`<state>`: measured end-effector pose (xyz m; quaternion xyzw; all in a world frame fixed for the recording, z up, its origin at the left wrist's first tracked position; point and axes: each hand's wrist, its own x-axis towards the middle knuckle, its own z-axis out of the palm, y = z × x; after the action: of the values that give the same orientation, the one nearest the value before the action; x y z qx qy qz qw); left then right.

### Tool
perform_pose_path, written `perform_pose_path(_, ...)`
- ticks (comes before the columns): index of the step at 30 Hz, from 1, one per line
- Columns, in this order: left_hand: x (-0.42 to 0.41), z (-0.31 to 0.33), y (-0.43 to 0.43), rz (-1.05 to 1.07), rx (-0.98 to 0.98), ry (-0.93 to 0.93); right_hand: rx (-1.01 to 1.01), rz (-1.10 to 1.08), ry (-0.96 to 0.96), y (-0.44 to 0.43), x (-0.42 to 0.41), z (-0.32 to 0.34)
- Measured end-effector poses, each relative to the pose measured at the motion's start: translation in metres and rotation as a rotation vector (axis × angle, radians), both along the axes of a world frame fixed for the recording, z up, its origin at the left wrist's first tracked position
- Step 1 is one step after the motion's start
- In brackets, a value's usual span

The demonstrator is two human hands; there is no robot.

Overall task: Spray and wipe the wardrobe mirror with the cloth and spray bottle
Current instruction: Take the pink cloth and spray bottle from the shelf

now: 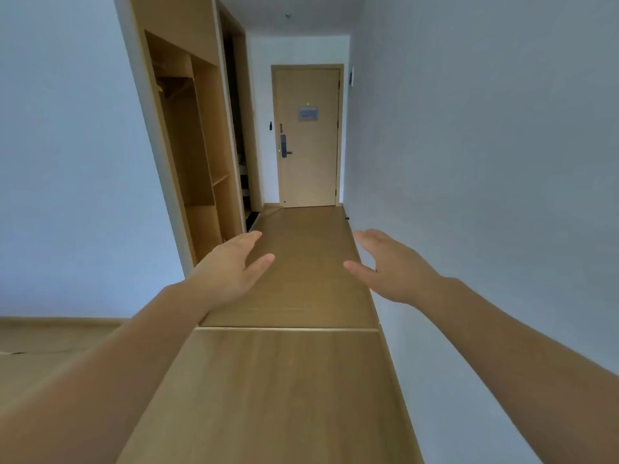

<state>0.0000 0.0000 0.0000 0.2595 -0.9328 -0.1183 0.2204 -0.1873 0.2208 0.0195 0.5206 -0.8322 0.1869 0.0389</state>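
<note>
Both arms stretched forward above wood floor [301, 380] — left hand [231, 266] and right hand [395, 266] spread, fingers straight, nothing held. No cloth, no spray bottle in view. Along floor's left edge, wardrobe [194, 155] with open shelves; mirror not visible. Closed door [308, 135] at far end. Likely the very start — next: fetch bottle and cloth, find mirror.

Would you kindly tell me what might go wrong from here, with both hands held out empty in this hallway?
1. The left hand and right hand are open and hold nothing, and no cloth or spray bottle is in view, so cleaning may stall while they are fetched.
2. The open wardrobe shows only wood inside from here, no mirror; the wrong surface might be approached.
3. The pale strip across the floor could catch a foot.
</note>
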Motion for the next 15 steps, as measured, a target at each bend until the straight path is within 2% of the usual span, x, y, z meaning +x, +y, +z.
perform_pose_path(4, -0.020, -0.018, -0.032, 0.013, 0.053, -0.091, 0.054, -0.053, -0.017, -0.025, -0.017, -0.014)
perform_pose_path(15, -0.120, -0.060, -0.104, 0.008, 0.075, -0.125, 0.084, -0.071, -0.063, -0.090, -0.120, -0.055)
